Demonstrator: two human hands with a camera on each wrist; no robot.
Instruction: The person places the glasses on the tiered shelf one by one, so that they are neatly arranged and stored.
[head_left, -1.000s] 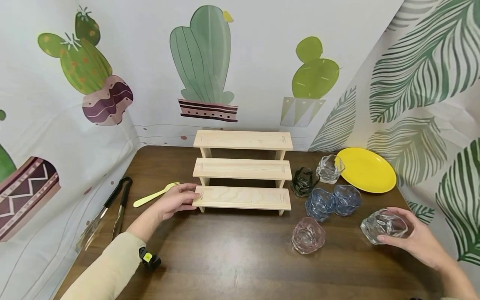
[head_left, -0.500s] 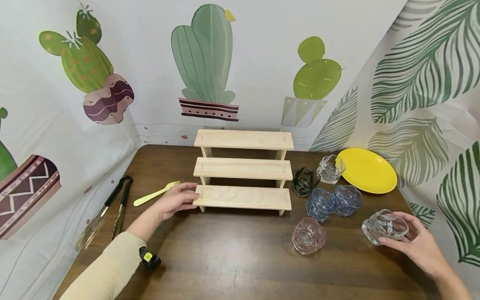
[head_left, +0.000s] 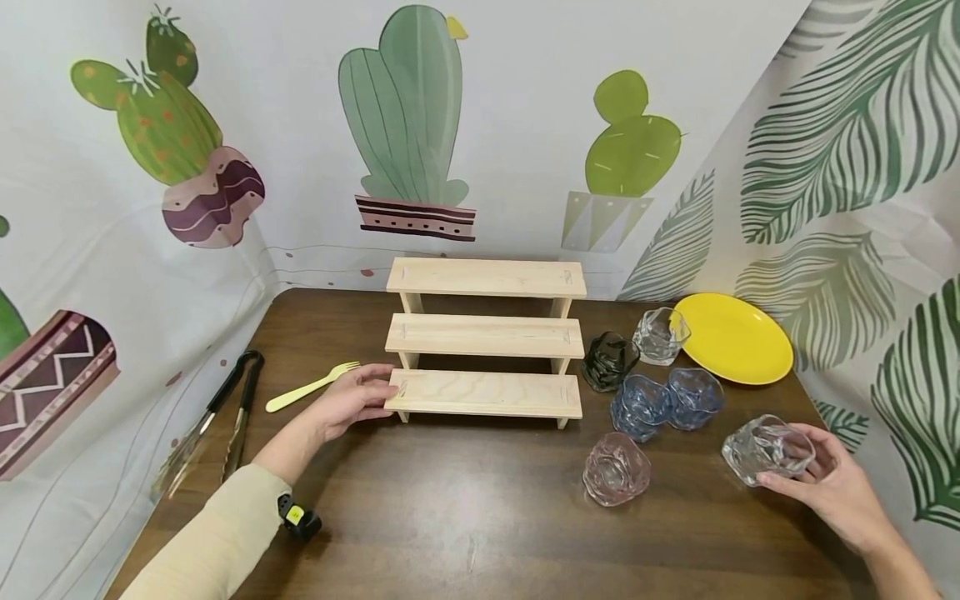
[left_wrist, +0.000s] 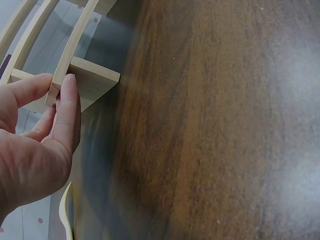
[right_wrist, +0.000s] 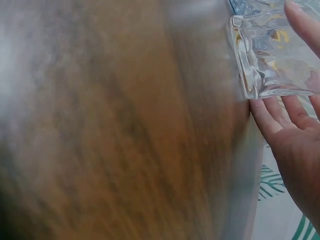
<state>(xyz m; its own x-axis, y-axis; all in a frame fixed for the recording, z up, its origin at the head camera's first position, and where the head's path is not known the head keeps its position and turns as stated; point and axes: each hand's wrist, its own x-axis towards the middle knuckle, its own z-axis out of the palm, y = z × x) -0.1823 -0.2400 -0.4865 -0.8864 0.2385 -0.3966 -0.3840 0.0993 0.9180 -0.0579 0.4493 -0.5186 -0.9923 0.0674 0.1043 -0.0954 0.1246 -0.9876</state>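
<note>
A three-tier wooden display stand (head_left: 483, 335) stands against the back of the table. My left hand (head_left: 351, 403) pinches the left end of its lowest board, thumb on top and fingers beneath, as the left wrist view shows. On the right, my right hand (head_left: 836, 483) grips a clear faceted glass (head_left: 767, 452) between thumb and fingers. In the right wrist view the clear glass (right_wrist: 275, 57) lies along the fingers. Left of it stand a pink glass (head_left: 617, 469), two blue glasses (head_left: 641, 408), a dark glass (head_left: 609, 362) and another clear glass (head_left: 660, 336).
A yellow plate (head_left: 731, 340) lies at the back right, beside the rear clear glass. Left of the stand are a yellow fork (head_left: 313, 388) and metal tongs with black handles (head_left: 240, 400). The brown table (head_left: 480, 517) meets patterned cloth walls at its back and sides.
The view shifts very slightly. Both hands keep their holds on the stand and the clear glass, and nothing on the table has visibly moved.
</note>
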